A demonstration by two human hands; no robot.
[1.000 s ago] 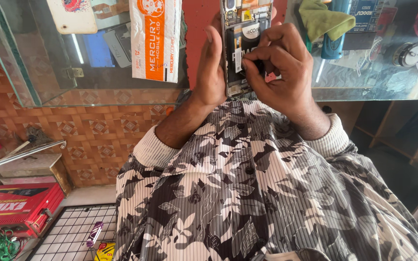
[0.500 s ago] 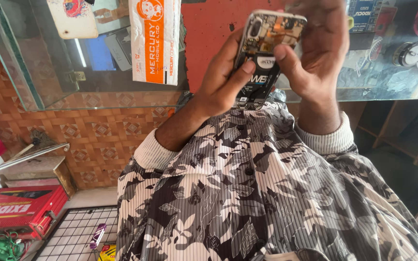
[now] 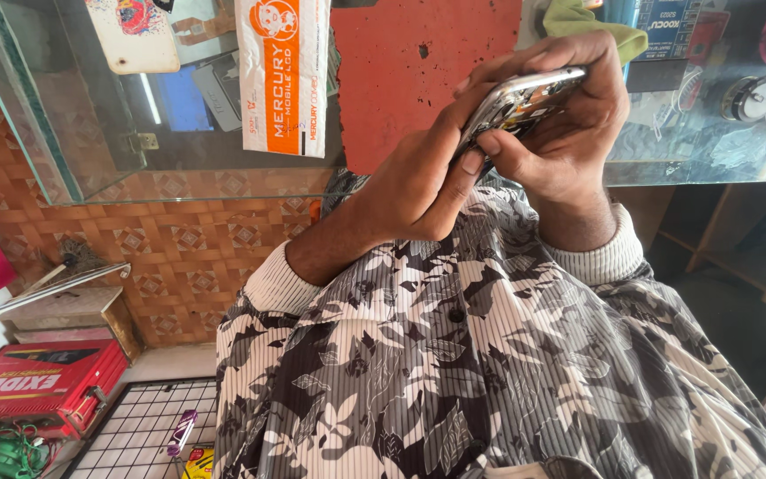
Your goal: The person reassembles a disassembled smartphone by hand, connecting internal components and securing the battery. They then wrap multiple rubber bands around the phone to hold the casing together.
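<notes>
Both hands hold an opened phone (image 3: 521, 99) at about one o'clock in the view, tilted nearly edge-on, its bare inner parts showing. The left hand (image 3: 418, 173) has its grip clamped on the lower end, thumb pressed against the edge. The right hand (image 3: 569, 124) wraps its grip around the upper side. Behind them lies a glass surface (image 3: 90, 168) with an orange-and-white box (image 3: 284, 75) at eleven o'clock.

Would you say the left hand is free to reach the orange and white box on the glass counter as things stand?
Probably not at once: the left hand is gripping the opened phone together with the right hand. The box lies close beside it on the glass counter with nothing between them.
</notes>
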